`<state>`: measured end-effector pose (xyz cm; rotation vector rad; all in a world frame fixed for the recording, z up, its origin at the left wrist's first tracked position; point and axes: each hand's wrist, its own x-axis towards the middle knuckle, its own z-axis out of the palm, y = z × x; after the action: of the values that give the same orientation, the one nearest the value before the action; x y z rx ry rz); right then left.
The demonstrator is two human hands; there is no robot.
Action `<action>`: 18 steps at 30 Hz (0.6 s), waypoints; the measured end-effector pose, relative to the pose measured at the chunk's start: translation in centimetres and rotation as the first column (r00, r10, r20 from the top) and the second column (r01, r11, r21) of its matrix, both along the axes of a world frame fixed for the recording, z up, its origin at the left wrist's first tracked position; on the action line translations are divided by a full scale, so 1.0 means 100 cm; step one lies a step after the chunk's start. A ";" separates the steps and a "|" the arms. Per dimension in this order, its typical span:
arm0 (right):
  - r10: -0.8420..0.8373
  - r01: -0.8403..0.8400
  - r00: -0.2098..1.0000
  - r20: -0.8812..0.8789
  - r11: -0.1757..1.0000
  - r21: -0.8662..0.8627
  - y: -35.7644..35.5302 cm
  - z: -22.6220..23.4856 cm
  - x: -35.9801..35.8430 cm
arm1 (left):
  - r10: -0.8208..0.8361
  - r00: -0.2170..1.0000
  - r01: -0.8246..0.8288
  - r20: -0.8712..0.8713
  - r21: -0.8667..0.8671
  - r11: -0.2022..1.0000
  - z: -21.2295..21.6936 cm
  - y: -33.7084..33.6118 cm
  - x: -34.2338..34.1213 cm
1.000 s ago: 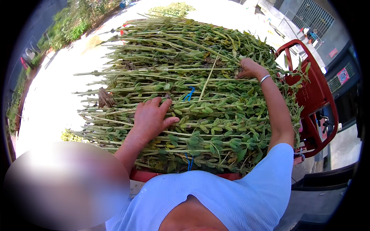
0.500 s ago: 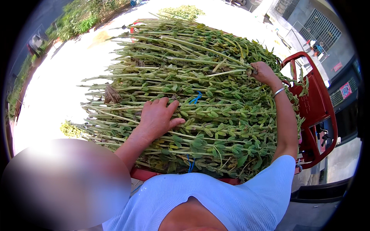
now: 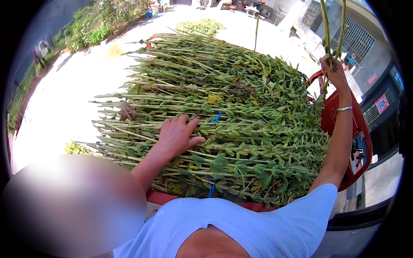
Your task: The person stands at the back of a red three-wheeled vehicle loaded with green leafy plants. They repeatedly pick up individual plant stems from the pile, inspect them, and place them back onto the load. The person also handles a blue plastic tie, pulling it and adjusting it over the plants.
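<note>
A thick pile of cut sesame stalks (image 3: pixel 241 148), green and heavy with pods, lies crosswise in front of me, bare stem ends to the left and leafy tops to the right. My left hand (image 3: pixel 177 136) rests on top of it, open, fingers spread over the stems. Raised beyond the pile's right side, my right hand (image 3: pixel 334 72) is closed around a few sesame stalks (image 3: pixel 325 30) whose bare stems stick upward. Leafy parts hang below that fist. Blue string (image 3: pixel 216 117) shows among the stalks near my left hand, and another piece (image 3: pixel 211 185) at the near edge.
The pile sits on a red cart, whose near rail (image 3: pixel 161 197) runs by my body and whose upright red frame (image 3: pixel 359 129) stands at right. Another plant heap (image 3: pixel 202 26) lies on the bright ground behind. A building with a barred window (image 3: pixel 357 41) is at far right.
My right hand has risen away from the pile toward the upper right, taking the sesame stalks with it; their stems have swung from lying leftward to pointing up. My left hand has stayed put.
</note>
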<state>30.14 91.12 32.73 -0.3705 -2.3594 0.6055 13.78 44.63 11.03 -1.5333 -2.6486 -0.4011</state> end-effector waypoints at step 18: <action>0.352 -0.539 0.774 0.526 0.803 0.255 -0.209 -0.165 -0.083 | -0.780 0.350 -0.539 0.519 0.792 0.285 0.007 -0.016 -0.019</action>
<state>21.83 70.20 16.21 0.3023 -2.9819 0.2416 11.90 43.08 11.69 -1.0230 -1.3545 -3.0797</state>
